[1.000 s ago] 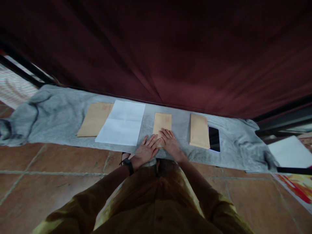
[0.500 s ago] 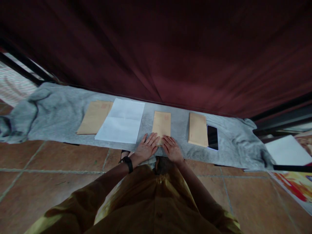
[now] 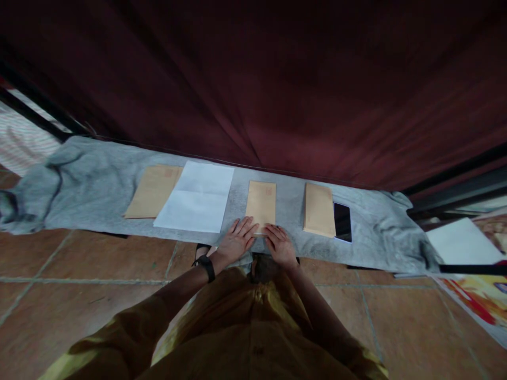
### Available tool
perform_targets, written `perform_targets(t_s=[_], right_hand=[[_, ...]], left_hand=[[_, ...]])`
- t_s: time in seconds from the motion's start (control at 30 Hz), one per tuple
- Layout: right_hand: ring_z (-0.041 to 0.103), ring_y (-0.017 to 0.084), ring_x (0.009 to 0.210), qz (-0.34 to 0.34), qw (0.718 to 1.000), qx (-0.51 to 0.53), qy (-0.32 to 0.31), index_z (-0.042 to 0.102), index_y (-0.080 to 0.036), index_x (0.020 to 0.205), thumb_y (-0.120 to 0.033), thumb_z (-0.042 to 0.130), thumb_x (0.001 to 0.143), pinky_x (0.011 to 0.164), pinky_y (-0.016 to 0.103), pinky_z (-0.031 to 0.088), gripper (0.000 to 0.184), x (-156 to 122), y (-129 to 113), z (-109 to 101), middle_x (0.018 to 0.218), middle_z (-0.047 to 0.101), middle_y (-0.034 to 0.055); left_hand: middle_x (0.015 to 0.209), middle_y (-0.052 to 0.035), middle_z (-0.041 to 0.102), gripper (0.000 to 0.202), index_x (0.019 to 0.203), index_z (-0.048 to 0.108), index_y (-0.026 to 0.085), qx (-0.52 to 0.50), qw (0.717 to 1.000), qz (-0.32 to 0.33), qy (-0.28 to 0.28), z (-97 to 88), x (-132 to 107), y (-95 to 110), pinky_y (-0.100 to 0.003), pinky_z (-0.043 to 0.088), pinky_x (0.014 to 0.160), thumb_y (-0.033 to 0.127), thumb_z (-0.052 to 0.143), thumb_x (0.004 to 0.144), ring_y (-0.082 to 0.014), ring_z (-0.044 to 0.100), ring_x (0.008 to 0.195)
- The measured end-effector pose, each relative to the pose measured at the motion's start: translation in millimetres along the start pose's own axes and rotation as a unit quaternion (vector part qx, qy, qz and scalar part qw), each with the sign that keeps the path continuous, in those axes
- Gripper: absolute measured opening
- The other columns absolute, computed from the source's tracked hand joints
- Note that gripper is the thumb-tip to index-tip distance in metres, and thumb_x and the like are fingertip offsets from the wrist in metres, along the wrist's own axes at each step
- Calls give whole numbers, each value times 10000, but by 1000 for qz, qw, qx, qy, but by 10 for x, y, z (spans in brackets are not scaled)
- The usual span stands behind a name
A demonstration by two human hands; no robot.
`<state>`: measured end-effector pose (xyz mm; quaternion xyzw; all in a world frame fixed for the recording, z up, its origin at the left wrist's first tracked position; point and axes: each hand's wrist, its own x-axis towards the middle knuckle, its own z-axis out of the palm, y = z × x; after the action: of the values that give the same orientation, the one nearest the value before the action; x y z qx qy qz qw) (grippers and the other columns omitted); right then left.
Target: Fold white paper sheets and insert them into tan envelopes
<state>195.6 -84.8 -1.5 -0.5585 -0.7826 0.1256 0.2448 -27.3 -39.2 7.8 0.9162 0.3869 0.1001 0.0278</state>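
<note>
A small brown envelope (image 3: 261,203) lies on a grey cloth (image 3: 91,184) spread over the floor. My left hand (image 3: 236,240) lies flat with fingers stretched, its fingertips on the envelope's near left corner. My right hand (image 3: 279,244) lies flat beside it, fingertips at the envelope's near right corner. A black watch (image 3: 206,265) is on my left wrist. Neither hand holds anything.
On the cloth lie a white sheet (image 3: 197,198), a large brown envelope (image 3: 152,191) at its left, another brown envelope (image 3: 319,209) and a black phone (image 3: 343,222) at the right. A dark red curtain (image 3: 277,84) hangs behind. White paper (image 3: 461,243) lies at far right on terracotta tiles (image 3: 79,285).
My right hand has slid back from the middle of the small envelope to its near edge. My left hand stays beside it.
</note>
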Motion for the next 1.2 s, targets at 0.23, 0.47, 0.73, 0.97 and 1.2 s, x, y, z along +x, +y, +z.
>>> perform_targets(t_s=[0.23, 0.47, 0.73, 0.97, 1.2], right_hand=[[589, 205, 1314, 12, 999, 36, 32, 676, -228, 1294, -248, 468, 1032, 1174, 445, 432, 335, 8, 19, 13, 1382, 664, 72], [633, 207, 1233, 40, 995, 67, 69, 727, -215, 1158, -231, 491, 1026, 1118, 418, 475, 271, 10, 17, 17, 1276, 716, 80], [662, 229, 1124, 77, 986, 97, 111, 733, -226, 1054, -230, 513, 1017, 1030, 429, 509, 223, 10, 31, 89, 1191, 739, 79], [640, 224, 1135, 61, 990, 77, 101, 725, -255, 1063, -244, 534, 1014, 1008, 410, 493, 197, -22, 45, 94, 1197, 726, 63], [630, 215, 1139, 59, 992, 49, 98, 717, -259, 1058, -225, 560, 1003, 994, 395, 478, 170, -29, 28, 100, 1218, 719, 50]], left_hand=[[1581, -101, 470, 450, 1450, 553, 211, -34, 999, -19, 26, -14, -7, -20, -484, 316, 1236, 331, 434, 1033, -235, 404, 1485], [1493, -75, 576, 392, 1357, 620, 203, -97, 994, -31, 47, 8, 10, -98, -450, 365, 1219, 296, 407, 1042, -197, 487, 1419], [1382, -93, 664, 296, 1237, 682, 208, -186, 976, -48, 101, 62, 25, -138, -490, 435, 1172, 288, 500, 1017, -219, 574, 1338], [1269, -88, 718, 203, 1115, 694, 216, -225, 964, -28, 140, 74, -36, -162, -516, 462, 1144, 229, 527, 1000, -222, 613, 1284], [1248, -97, 711, 190, 1044, 686, 206, -195, 971, -29, 139, 54, -43, -115, -502, 473, 1130, 242, 502, 1013, -221, 626, 1238]])
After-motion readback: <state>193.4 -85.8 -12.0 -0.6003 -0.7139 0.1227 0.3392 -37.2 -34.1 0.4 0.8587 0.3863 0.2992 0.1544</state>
